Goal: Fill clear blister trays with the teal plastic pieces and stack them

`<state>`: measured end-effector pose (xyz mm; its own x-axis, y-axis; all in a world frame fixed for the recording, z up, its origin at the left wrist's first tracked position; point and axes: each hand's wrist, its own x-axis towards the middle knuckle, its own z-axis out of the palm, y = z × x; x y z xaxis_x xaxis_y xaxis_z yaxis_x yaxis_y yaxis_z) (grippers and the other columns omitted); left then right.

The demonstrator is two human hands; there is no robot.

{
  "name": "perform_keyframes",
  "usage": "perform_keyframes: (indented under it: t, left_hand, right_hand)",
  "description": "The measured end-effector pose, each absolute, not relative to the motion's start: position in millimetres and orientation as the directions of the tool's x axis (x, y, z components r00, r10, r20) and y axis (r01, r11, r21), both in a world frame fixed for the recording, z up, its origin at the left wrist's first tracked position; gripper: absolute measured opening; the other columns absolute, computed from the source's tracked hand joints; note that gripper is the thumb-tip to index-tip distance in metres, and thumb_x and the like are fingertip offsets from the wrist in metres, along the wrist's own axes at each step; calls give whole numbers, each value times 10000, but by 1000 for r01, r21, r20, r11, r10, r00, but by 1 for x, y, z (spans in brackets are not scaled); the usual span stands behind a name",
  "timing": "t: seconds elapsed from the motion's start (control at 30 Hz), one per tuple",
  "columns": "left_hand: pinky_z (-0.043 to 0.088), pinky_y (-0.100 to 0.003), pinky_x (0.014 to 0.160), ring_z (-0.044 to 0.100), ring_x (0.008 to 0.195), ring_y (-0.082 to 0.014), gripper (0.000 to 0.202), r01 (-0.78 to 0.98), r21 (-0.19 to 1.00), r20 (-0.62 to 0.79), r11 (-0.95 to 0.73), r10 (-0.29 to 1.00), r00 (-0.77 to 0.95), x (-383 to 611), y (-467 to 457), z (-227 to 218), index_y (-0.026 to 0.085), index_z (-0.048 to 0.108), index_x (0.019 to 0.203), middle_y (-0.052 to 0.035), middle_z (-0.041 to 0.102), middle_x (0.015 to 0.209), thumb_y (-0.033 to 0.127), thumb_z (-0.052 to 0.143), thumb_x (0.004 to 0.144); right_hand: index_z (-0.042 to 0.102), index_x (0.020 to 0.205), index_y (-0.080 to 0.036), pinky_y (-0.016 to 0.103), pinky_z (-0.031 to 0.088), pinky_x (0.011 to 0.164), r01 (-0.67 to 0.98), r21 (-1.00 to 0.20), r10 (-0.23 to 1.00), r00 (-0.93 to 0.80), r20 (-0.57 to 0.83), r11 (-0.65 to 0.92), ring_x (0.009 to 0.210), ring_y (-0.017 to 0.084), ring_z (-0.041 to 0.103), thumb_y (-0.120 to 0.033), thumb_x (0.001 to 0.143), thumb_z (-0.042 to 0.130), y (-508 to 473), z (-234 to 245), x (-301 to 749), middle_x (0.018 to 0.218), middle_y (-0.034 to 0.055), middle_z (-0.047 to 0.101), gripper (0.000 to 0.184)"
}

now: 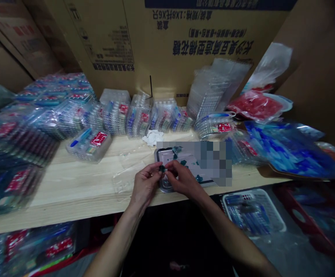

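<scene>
My left hand (147, 179) and my right hand (181, 177) meet over the left end of a grey tray (157, 154). Pinched between the fingertips of both is a small dark green piece (162, 168), too small to name. More dark green pieces (184, 163) lie scattered in the tray, and another green piece (198, 178) is near its front edge. A blurred patch covers the tray's right part. Left of my hands, an empty clear plastic blister shell (124, 179) lies flat on the wooden table (77, 192).
Packed clear blister packs (115, 117) stand in rows along the back and left. One pack (89, 144) lies apart. White crumpled paper (153, 137) sits behind the tray. At right are a box of blue pieces (285, 150) and a red bag (255, 105). A white basket (228, 202) stands below.
</scene>
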<state>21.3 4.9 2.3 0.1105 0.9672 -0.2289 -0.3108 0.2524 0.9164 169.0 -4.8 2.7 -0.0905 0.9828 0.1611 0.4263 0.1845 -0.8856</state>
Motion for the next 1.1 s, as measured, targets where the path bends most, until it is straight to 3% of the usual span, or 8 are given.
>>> perform_keyframes:
  t: [0.1, 0.27, 0.4, 0.57, 0.73, 0.9, 1.0, 1.1]
  left_hand:
    - [505, -247, 743, 664, 793, -142, 374, -227, 958, -161, 175, 984, 82, 22, 3, 6, 165, 730, 1014, -52, 742, 904, 249, 777, 653]
    - [470, -216, 619, 615, 639, -119, 291, 13, 999, -45, 45, 999, 24, 25, -1, 6, 178, 729, 997, -1, 707, 741, 239, 688, 716]
    - [438, -198, 565, 579, 578, -103, 244, 28, 999, -40, 42, 998, -58, 25, -3, 5, 166, 735, 927, 13, 684, 672, 230, 696, 695]
    - [481, -232, 651, 627, 657, -126, 343, -148, 981, -130, 127, 991, -12, 24, -4, 12, 159, 725, 1021, -13, 707, 752, 279, 740, 700]
    - [411, -189, 572, 507, 578, -81, 331, -172, 979, -105, 113, 993, 53, 23, -2, 17, 172, 716, 1015, 43, 581, 645, 277, 760, 704]
    - [460, -217, 647, 566, 691, -113, 274, 98, 987, 108, -125, 981, 160, 14, 1, 18, 185, 729, 1050, -6, 614, 784, 260, 685, 790]
    - [499, -255, 733, 617, 792, -146, 252, 315, 866, 338, -387, 919, 201, 9, 1, 19, 193, 737, 1050, -51, 656, 890, 223, 642, 818]
    - [507, -261, 705, 641, 784, -160, 242, 389, 813, 356, -434, 898, 258, 5, 1, 19, 177, 746, 1019, -75, 682, 895, 211, 627, 811]
  right_hand:
    - [533, 869, -205, 238, 418, 622, 441, -884, 987, -62, 145, 157, 628, 128, 549, -246, 832, 496, -3, 6, 166, 733, -12, 625, 67]
    - [517, 800, -215, 241, 365, 591, 561, -816, 988, -37, 148, 143, 595, 139, 525, -188, 783, 494, -3, 4, 161, 681, -13, 600, 39]
    - [533, 772, -215, 247, 345, 588, 604, -791, 990, 21, 142, 100, 582, 142, 513, -182, 761, 509, -1, 1, 161, 643, -15, 585, 42]
    - [556, 704, -209, 219, 334, 529, 382, -924, 1000, -6, 5, 7, 546, 117, 471, -256, 770, 522, 8, -2, 167, 584, -44, 536, 88]
    - [533, 701, -206, 211, 280, 485, 249, -966, 996, -27, -80, -71, 524, 102, 393, -307, 760, 531, 5, 2, 165, 567, -60, 471, 117]
    - [485, 687, -210, 219, 296, 497, 136, -981, 987, -63, -150, -141, 525, 103, 391, -336, 760, 524, 3, 7, 164, 564, -64, 442, 151]
    - [491, 714, -208, 233, 312, 537, 298, -954, 999, -41, -36, -22, 559, 115, 427, -315, 789, 509, 1, 7, 166, 606, -44, 487, 132]
    - [480, 769, -209, 253, 325, 607, 504, -846, 985, -79, 153, 172, 617, 134, 464, -233, 811, 479, -3, 7, 164, 680, -14, 529, 48]
